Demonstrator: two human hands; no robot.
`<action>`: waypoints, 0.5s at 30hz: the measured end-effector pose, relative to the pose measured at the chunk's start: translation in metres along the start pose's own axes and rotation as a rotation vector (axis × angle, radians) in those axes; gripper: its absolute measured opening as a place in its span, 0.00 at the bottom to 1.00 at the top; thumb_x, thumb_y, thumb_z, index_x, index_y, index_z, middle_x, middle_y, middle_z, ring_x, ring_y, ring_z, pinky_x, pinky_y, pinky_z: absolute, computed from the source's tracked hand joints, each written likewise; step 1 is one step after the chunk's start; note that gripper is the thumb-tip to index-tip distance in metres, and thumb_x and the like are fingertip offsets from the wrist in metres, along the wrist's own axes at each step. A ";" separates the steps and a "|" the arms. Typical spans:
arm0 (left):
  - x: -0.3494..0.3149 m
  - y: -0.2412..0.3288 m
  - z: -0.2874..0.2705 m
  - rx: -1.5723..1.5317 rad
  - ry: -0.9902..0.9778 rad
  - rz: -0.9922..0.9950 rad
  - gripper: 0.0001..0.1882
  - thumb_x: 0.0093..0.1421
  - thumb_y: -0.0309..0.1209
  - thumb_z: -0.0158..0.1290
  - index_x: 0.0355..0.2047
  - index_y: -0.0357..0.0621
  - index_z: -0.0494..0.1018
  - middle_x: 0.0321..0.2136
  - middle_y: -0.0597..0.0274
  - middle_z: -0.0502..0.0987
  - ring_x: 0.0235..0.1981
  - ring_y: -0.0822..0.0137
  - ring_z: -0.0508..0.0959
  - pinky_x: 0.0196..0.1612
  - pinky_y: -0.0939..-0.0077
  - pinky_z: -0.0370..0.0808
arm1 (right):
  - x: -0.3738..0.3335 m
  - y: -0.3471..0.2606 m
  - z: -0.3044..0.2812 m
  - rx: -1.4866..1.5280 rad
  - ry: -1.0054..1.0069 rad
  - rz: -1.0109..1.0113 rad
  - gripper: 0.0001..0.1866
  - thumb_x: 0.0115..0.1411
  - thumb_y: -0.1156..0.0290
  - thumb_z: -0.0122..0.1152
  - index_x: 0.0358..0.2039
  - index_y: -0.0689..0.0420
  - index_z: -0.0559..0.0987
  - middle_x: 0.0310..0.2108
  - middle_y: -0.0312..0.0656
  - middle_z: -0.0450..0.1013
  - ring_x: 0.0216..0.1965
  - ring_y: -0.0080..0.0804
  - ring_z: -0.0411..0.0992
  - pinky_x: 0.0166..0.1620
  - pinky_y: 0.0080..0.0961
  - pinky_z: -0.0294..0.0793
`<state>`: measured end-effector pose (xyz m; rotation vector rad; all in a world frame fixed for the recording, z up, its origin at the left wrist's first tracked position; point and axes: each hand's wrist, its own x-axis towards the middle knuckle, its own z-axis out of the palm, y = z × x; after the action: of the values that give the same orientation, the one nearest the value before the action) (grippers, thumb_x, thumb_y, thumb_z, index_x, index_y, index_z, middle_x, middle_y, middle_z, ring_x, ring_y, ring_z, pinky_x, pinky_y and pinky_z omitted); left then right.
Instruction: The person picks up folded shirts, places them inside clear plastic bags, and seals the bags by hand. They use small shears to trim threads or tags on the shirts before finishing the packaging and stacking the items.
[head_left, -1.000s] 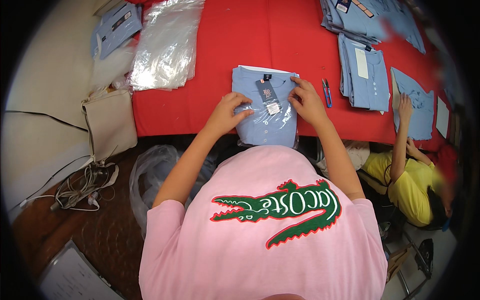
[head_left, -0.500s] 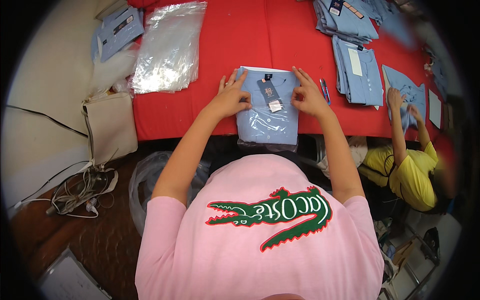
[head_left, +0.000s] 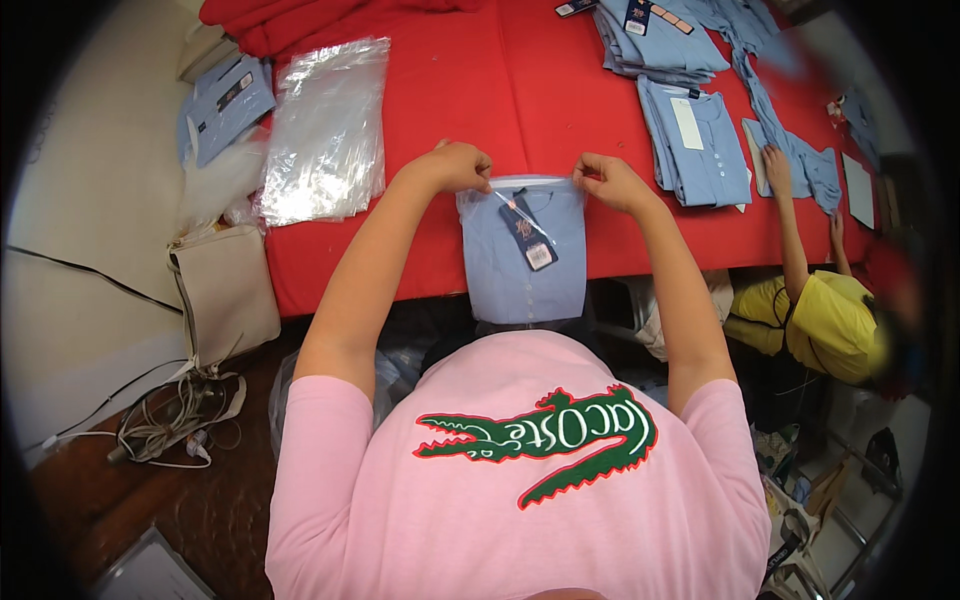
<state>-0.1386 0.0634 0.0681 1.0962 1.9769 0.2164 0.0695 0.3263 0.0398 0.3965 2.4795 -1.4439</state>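
Two spots along the top edge of a clear, glossy plastic bag (head_left: 550,182) are pinched by a person in a pink short-sleeved T-shirt (head_left: 520,540). The left hand (head_left: 460,167) has its thumb and fingers together on the plastic near the bag's upper left corner; the right hand (head_left: 612,181) mirrors it, fingers closed on the upper right corner. Inside lies a neatly folded light-blue fabric shirt (head_left: 562,250), with a dark rectangular hang tag (head_left: 527,232) slanting across its front. The bag sits at the near edge of a red-clothed table (head_left: 570,110), its lower end reaching past that edge toward the wearer's body. Well to the left lies a stack of flat transparent bags (head_left: 325,140). To the right is a pile of folded blue shirts (head_left: 720,150) (beyond it, a co-worker in yellow (head_left: 835,325) has one hand at another blue garment (head_left: 812,165)).
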 end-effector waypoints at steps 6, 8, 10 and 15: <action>-0.043 0.003 -0.039 -0.231 0.076 0.207 0.11 0.65 0.34 0.65 0.36 0.38 0.80 0.33 0.61 0.85 0.38 0.69 0.82 0.45 0.68 0.77 | -0.028 -0.064 -0.030 -0.034 0.143 -0.256 0.03 0.68 0.75 0.64 0.39 0.59 0.79 0.49 0.39 0.83 0.49 0.26 0.76 0.53 0.28 0.75; -0.065 0.025 -0.068 -0.212 0.140 0.225 0.10 0.66 0.33 0.64 0.37 0.38 0.79 0.34 0.60 0.85 0.38 0.69 0.82 0.45 0.68 0.77 | -0.034 -0.088 -0.051 0.017 0.132 -0.264 0.03 0.69 0.74 0.64 0.40 0.59 0.79 0.47 0.38 0.83 0.49 0.26 0.76 0.52 0.27 0.76; -0.106 0.052 -0.103 -0.142 0.261 0.199 0.08 0.67 0.32 0.62 0.37 0.39 0.79 0.34 0.59 0.85 0.39 0.69 0.82 0.46 0.68 0.77 | -0.043 -0.135 -0.071 -0.070 0.208 -0.332 0.03 0.70 0.74 0.64 0.41 0.60 0.80 0.47 0.38 0.83 0.48 0.26 0.77 0.52 0.27 0.76; -0.183 0.103 -0.146 0.538 1.114 0.575 0.08 0.65 0.32 0.64 0.34 0.43 0.78 0.40 0.63 0.85 0.42 0.58 0.84 0.60 0.58 0.76 | -0.066 -0.210 -0.105 -0.176 0.486 -0.658 0.06 0.70 0.74 0.66 0.43 0.61 0.80 0.42 0.39 0.84 0.44 0.28 0.79 0.49 0.29 0.78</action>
<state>-0.1356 0.0193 0.3198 2.2251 2.6812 0.7589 0.0496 0.3114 0.2829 -0.1534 3.3147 -1.4386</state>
